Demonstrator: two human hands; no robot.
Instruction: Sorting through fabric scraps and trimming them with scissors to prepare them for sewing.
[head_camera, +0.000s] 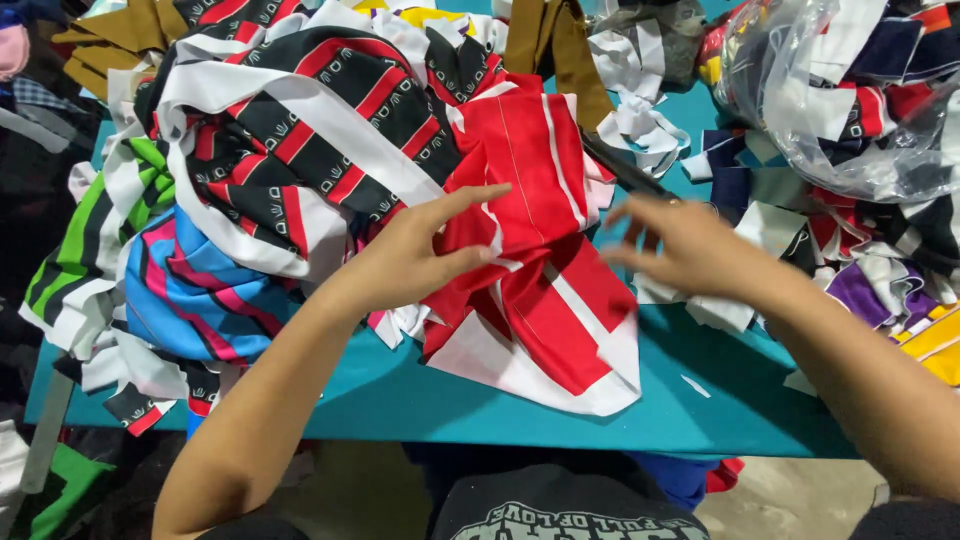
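Observation:
A red and white cloth piece (545, 300) lies at the middle of the teal table (420, 400). My left hand (420, 250) rests on its left side, thumb and fingers pinching a fold of the red cloth. My right hand (680, 245) hovers blurred just right of the cloth, fingers spread, holding nothing I can see. Dark scissors (625, 170) lie behind my right hand, partly hidden.
A big heap of black, red and white striped cloth (300, 130) fills the left, with green-striped (90, 230) and blue-pink pieces (190, 290) below it. A clear plastic bag of scraps (850, 100) and loose scraps sit at the right. Brown cloth (560, 50) lies at the back.

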